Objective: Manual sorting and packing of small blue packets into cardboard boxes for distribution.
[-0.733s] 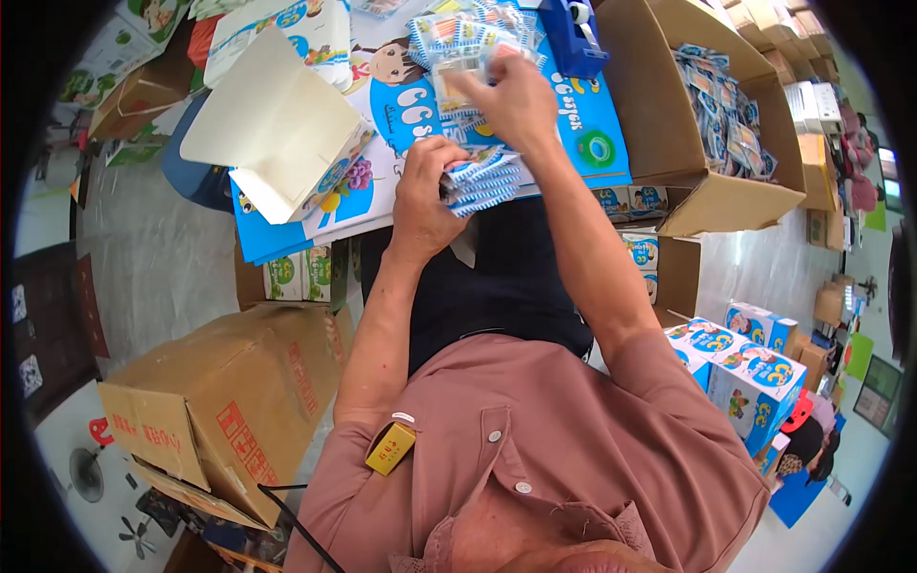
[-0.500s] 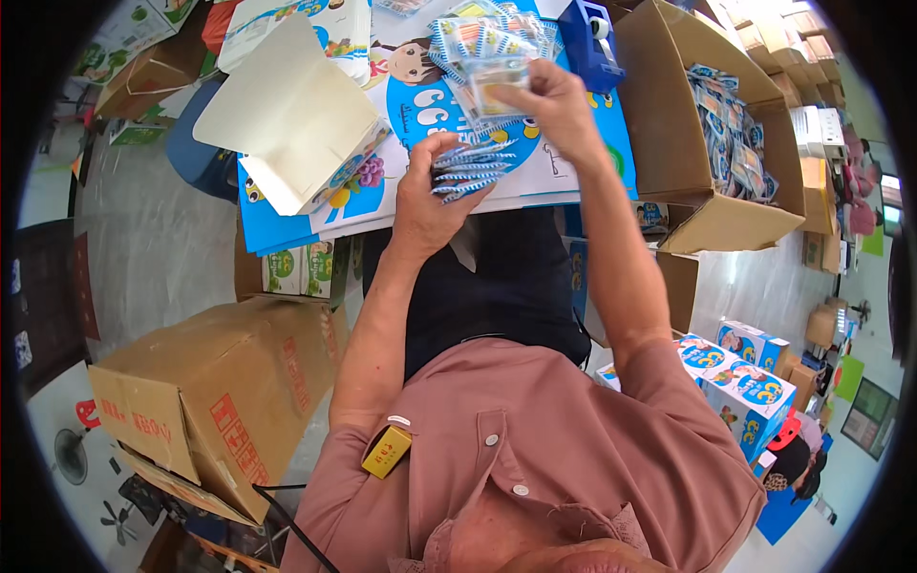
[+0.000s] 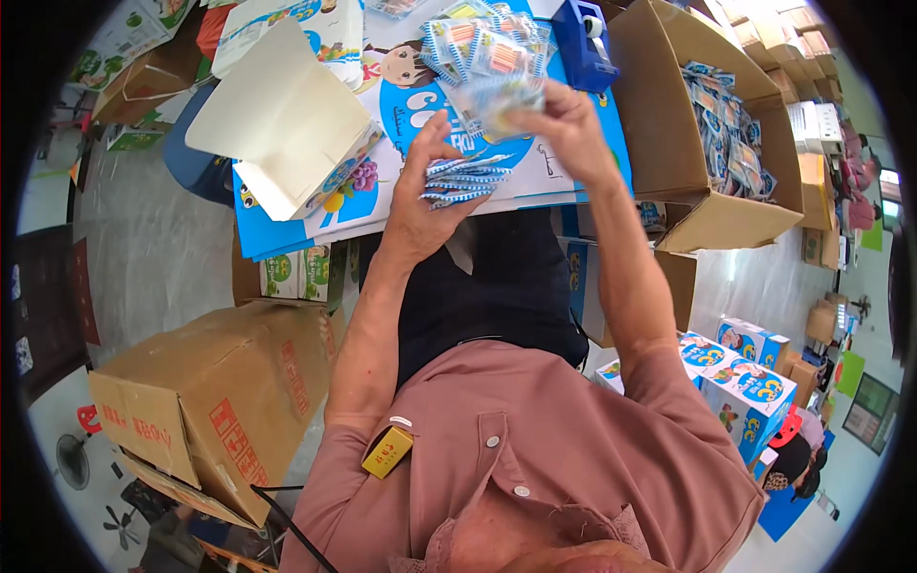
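Observation:
My left hand (image 3: 420, 196) is closed around a stack of small packets (image 3: 462, 181) with blue-and-white striped edges, held over the table's front edge. Pinched in my right hand (image 3: 569, 129) is a single clear packet (image 3: 506, 103), blurred by motion, just above and to the right of the stack. Beyond it lies a loose pile of similar packets (image 3: 482, 46) on the printed blue-and-white sheets (image 3: 401, 124). To the left of my left hand stands an open carton (image 3: 296, 124) with its white lid flap raised; its inside looks bare.
A blue tape dispenser (image 3: 585, 48) sits at the back right of the table. Right of the table stands an open cardboard box (image 3: 659, 115) with many packets inside. A large brown box (image 3: 220, 382) is at lower left, and printed cartons (image 3: 745, 382) are stacked at lower right.
My right hand has drawn the single packet slightly down and toward the stack, away from the pile. The left hand still grips its stack; its fingers have spread up a little.

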### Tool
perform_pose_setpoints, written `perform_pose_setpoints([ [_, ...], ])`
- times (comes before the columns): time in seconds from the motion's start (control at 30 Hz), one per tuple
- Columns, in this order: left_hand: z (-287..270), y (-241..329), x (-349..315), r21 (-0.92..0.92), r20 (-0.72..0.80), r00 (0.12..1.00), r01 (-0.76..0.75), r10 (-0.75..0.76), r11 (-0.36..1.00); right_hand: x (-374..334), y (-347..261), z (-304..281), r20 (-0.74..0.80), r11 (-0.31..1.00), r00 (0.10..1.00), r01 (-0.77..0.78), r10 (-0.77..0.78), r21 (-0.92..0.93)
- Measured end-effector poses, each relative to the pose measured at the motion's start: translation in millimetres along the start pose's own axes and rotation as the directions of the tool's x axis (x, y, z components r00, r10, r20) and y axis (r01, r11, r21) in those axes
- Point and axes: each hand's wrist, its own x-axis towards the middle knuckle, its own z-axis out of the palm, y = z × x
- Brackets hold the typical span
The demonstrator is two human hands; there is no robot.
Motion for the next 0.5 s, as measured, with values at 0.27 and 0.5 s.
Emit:
perform_pose_setpoints([
  [0.27, 1.7, -4.2, -3.3, -0.126, -0.061, 0.990, 0.121, -0.130, 0.985, -3.8, 32.3, 30.0, 0.243, 0.993, 0.970, 0.051, -0.024, -0.105],
  [0.5, 6.8, -20.4, -3.5, 0.038, -0.007, 1.000, 0.013, -0.012, 0.999, 68.7, -5.6, -37.9, 0.030, 0.578, 0.938, 0.239, -0.347, -0.780],
])
